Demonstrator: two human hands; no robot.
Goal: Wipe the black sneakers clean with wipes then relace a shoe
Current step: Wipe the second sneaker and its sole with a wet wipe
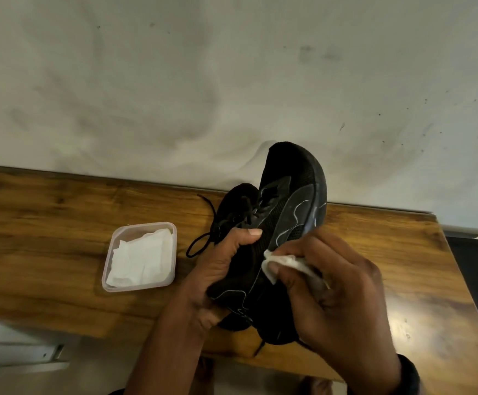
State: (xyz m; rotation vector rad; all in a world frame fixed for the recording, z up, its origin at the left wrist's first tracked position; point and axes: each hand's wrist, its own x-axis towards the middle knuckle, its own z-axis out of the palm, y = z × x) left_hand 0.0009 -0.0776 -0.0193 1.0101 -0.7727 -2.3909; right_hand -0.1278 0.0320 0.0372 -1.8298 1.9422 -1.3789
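**Sneaker held up, wipe pressed to its side**

The black sneaker (292, 201) is held over the wooden table (46, 223), its toe tilted up and away. The left hand (218, 269) grips its upper with the thumb curled over. The right hand (334, 283) pinches a white wipe (286, 262) against the sneaker's right side, and its fingers cover most of the wipe. Both hands hide the heel. A second sneaker (238, 201), largely hidden just to the left, trails a lace (200, 243) toward a clear container (109, 246) of folded wipes. A smudged white wall (203, 81) rises beyond.
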